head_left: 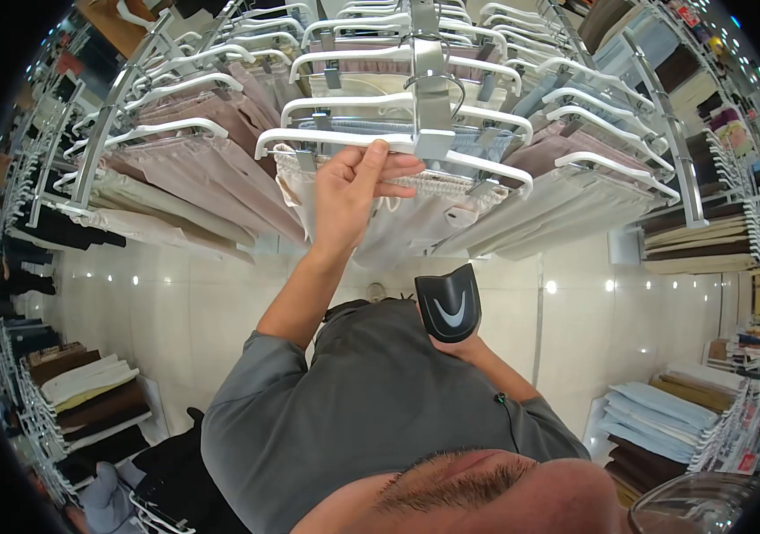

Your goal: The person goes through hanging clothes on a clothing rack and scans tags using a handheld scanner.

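My left hand (353,191) reaches to the front of a metal clothes rack, its thumb against a white trouser hanger (335,138) and its fingers just below the bar. Light pale trousers (398,227) with a gathered waistband and drawstring hang under it from clips. In front of my chest, my right hand (458,347) is closed around a black handheld scanner (448,304) with a grey curved mark; the device hides most of the fingers. Just above the left hand is the rack's metal arm (433,98), with its squared white end.
Pink trousers (193,169) hang at the left and cream trousers (558,209) at the right, between upright metal rails (678,133). Folded clothes (100,392) are stacked on shelves at both sides. Glossy pale tiles (189,303) form the floor.
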A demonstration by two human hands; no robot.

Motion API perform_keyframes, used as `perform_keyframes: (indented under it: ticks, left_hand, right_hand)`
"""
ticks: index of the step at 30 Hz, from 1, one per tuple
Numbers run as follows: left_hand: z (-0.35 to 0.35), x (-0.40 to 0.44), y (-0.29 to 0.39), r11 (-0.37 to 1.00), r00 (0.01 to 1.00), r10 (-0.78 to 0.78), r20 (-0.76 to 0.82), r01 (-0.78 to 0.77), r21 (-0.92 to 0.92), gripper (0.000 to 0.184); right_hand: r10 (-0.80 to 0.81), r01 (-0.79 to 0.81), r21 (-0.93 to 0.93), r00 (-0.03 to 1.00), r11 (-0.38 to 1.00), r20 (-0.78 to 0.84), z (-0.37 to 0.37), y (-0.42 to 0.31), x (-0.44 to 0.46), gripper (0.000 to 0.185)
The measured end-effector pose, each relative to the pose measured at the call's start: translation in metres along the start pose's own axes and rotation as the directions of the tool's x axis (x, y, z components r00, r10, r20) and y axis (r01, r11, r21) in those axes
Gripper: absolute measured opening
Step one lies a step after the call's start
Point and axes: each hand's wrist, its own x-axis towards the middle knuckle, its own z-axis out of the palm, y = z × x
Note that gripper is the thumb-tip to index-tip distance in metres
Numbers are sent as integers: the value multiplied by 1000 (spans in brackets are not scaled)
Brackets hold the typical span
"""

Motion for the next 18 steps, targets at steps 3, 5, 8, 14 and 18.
perform_keyframes:
  ticks: [3,5,8,14,18]
  left_hand:
    - [-8,2,-4,999,999,-35,31,36,-23,36]
    - [-11,3,-4,999,998,-29,64,31,-30,38]
    - [-11,6,-1,998,993,-54,102,56,-12,39]
    - [-14,10,0,996,978,-77,195,85,-31,40]
    - [-18,10,2,992,969,-113,220,121,-23,41]
  right_hand:
    - [52,-47,51,993,998,-103,17,-5,-1,89]
    - [93,-73,112,978,991,-188,20,-8,-1,87]
    - [140,-109,180,975,978,-170,-4,-45,29,76]
    - [373,-272,372,898,887,-234,-7,-77,56,53]
    - [289,-237,235,932,943,-220,-14,-82,63,50]
